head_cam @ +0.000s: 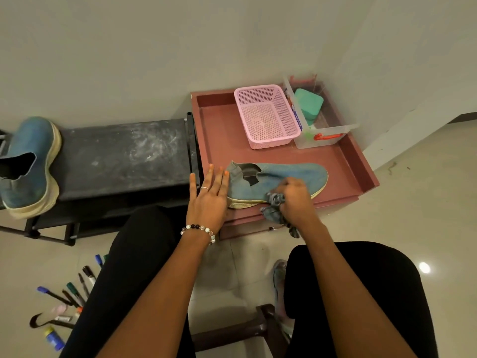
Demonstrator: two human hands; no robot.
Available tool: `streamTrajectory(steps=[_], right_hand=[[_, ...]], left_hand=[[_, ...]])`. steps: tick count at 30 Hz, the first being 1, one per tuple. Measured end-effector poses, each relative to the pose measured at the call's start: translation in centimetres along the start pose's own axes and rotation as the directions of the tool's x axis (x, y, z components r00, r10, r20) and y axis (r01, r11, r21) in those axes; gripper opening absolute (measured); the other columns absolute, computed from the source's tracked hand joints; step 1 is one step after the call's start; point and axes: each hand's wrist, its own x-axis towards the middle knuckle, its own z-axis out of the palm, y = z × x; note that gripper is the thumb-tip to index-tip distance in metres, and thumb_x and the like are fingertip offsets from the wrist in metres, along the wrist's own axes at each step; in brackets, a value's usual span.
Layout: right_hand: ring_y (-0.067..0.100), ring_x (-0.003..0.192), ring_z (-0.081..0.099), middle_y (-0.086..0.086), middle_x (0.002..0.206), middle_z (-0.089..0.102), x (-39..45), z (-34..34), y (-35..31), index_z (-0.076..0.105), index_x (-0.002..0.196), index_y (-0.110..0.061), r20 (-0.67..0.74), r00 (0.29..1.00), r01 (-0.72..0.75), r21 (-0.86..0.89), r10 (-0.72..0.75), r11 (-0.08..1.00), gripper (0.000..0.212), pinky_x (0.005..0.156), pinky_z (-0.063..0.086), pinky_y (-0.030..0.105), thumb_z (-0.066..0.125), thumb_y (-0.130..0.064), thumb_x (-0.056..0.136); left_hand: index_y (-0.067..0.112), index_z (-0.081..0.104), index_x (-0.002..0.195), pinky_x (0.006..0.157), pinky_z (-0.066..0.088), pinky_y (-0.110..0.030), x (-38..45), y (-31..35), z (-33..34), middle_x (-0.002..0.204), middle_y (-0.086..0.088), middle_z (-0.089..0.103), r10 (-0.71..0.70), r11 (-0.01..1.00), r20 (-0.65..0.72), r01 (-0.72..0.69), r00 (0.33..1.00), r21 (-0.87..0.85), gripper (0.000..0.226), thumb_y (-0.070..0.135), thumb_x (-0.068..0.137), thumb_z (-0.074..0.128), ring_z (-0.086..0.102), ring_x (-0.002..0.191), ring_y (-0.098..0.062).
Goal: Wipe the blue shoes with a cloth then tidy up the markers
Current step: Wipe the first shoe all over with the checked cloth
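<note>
On the red tray (348,161), the blue slip-on shoe (291,177) lies crosswise, toe rightward; right hand (296,197) bunches the grey cloth (275,205) at midsole, left hand (209,197), fingers flat, braces the heel.

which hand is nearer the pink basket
Right. The right hand, gripping the cloth, is on the blue shoe just below the pink basket; the left hand lies flat farther left.

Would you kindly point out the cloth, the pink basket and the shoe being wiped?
cloth (275,202), head view, bunched part.
pink basket (268,140), head view, front wall.
shoe being wiped (307,173), head view, toe upper.
</note>
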Motion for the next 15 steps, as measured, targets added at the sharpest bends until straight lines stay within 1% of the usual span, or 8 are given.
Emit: streamTrajectory(steps=[1, 3, 5, 6, 8, 10, 12, 15], right_hand=[[0.032, 0.104, 0.053, 0.017, 0.110, 0.057, 0.0, -0.7, 0.2, 0.069, 0.109, -0.004, -0.135, 0.986, -0.083, 0.114, 0.098, 0.990, 0.035, 0.089, 0.042, 0.033, 0.063, 0.000, 0.075], [0.035, 0.095, 0.053, 0.021, 0.101, 0.057, 0.0, -1.8, -1.0, 0.066, 0.104, 0.003, -0.388, 0.893, -0.128, 0.263, 0.227, 0.956, 0.034, 0.080, 0.039, 0.035, 0.055, 0.009, 0.072], [0.036, 0.086, 0.052, 0.022, 0.093, 0.057, 0.0, -2.2, -3.7, 0.062, 0.092, 0.005, -0.526, 0.827, -0.047, 0.290, 0.200, 0.956, 0.025, 0.073, 0.039, 0.039, 0.057, 0.008, 0.068], [0.035, 0.083, 0.052, 0.022, 0.090, 0.056, 0.1, -1.6, -5.1, 0.060, 0.088, 0.004, -0.538, 0.830, 0.009, 0.270, 0.143, 0.963, 0.023, 0.070, 0.041, 0.040, 0.060, 0.007, 0.065], [0.034, 0.082, 0.054, 0.019, 0.091, 0.059, 0.2, 0.5, -7.5, 0.062, 0.090, 0.001, -0.475, 0.880, 0.110, 0.144, -0.029, 0.983, 0.027, 0.072, 0.043, 0.040, 0.065, 0.004, 0.064], [0.031, 0.082, 0.061, 0.015, 0.092, 0.064, 0.2, 3.1, -8.2, 0.066, 0.096, -0.002, -0.348, 0.915, 0.208, -0.023, -0.202, 0.978, 0.030, 0.075, 0.046, 0.037, 0.052, -0.004, 0.070], [0.029, 0.083, 0.065, 0.013, 0.095, 0.068, 0.0, 4.5, -7.6, 0.068, 0.100, -0.002, -0.204, 0.939, 0.258, -0.110, -0.276, 0.960, 0.045, 0.070, 0.051, 0.034, 0.034, -0.013, 0.071], [0.028, 0.087, 0.065, 0.010, 0.097, 0.069, -0.2, 4.4, -6.8, 0.070, 0.098, -0.005, -0.090, 0.943, 0.294, -0.224, -0.320, 0.929, 0.052, 0.068, 0.050, 0.035, 0.029, -0.018, 0.071]], left_hand=[[0.009, 0.024, 0.150, 0.115, 0.003, -0.054, 0.2, 0.1, 0.1, 0.156, -0.008, 0.026, 0.033, 0.999, -0.058, -0.033, 0.998, -0.003, 0.074, 0.016, 0.087, 0.061, 0.016, 0.146, -0.026], [0.006, 0.029, 0.147, 0.114, 0.010, -0.051, 0.6, 0.3, 0.3, 0.155, -0.010, 0.027, 0.103, 0.995, -0.149, -0.104, 0.983, 0.006, 0.077, 0.011, 0.078, 0.064, 0.023, 0.144, -0.026], [0.011, 0.010, 0.151, 0.114, 0.001, -0.049, 0.8, 0.2, 0.3, 0.160, -0.006, 0.008, 0.141, 0.990, -0.111, -0.136, 0.984, 0.045, 0.079, 0.008, 0.082, 0.048, 0.008, 0.147, -0.022], [0.014, -0.004, 0.150, 0.114, -0.005, -0.049, 0.8, 0.1, 0.3, 0.160, -0.002, -0.007, 0.130, 0.991, -0.052, -0.128, 0.990, 0.044, 0.079, 0.008, 0.085, 0.039, -0.004, 0.146, -0.019], [0.018, -0.018, 0.147, 0.113, -0.014, -0.051, 0.7, 0.0, 0.3, 0.154, 0.003, -0.029, 0.094, 0.993, 0.049, -0.097, 0.994, 0.066, 0.076, 0.007, 0.089, 0.030, -0.017, 0.145, -0.018], [0.019, -0.016, 0.149, 0.110, -0.020, -0.054, 0.8, -0.2, 0.4, 0.151, 0.004, -0.035, 0.064, 0.994, 0.072, -0.070, 0.995, 0.087, 0.077, 0.009, 0.091, 0.033, -0.018, 0.145, -0.017], [0.021, -0.022, 0.147, 0.105, -0.024, -0.057, 1.2, -0.3, 0.3, 0.151, 0.006, -0.035, 0.037, 0.994, 0.104, -0.047, 0.994, 0.100, 0.084, 0.012, 0.089, 0.038, -0.020, 0.145, -0.018], [0.022, -0.028, 0.144, 0.104, -0.024, -0.061, 1.7, -0.4, 0.1, 0.152, 0.007, -0.034, 0.045, 0.991, 0.167, -0.065, 0.985, 0.114, 0.091, 0.018, 0.088, 0.043, -0.019, 0.145, -0.020]])
